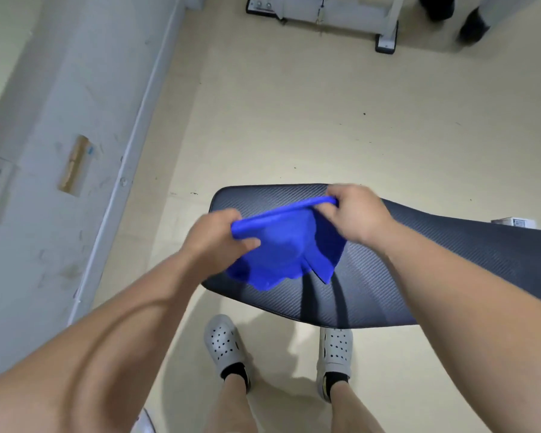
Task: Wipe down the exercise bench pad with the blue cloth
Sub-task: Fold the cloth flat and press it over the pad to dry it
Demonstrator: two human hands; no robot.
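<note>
The pale floor fills most of the view. A scuffed white wall runs down the left side, meeting the floor at a white skirting.

The dark pad, with a fine woven texture, lies across the middle right. Its rounded end points toward the wall, and its length runs out of frame to the right.

Two bare forearms reach in from the lower corners and meet over the pad's rounded end. Between them is the cloth, bright blue and held over that end of the pad. Its top edge is bunched into a taut band from hand to hand, and the rest hangs in loose folds. The cloth throws a shadow on the pad, but I cannot tell whether its lower edge touches the pad.

The left hand grips the lower left end of the band, fingers curled tight on the cloth. The right hand grips the upper right end, fingers pinched on it.

Below the pad stand two grey perforated clogs over black socks.

At the top edge sits the white base of a frame, with a blurred dark shoe to its right.

A tan strip is stuck on the wall. A small white box shows just behind the pad at the right.
</note>
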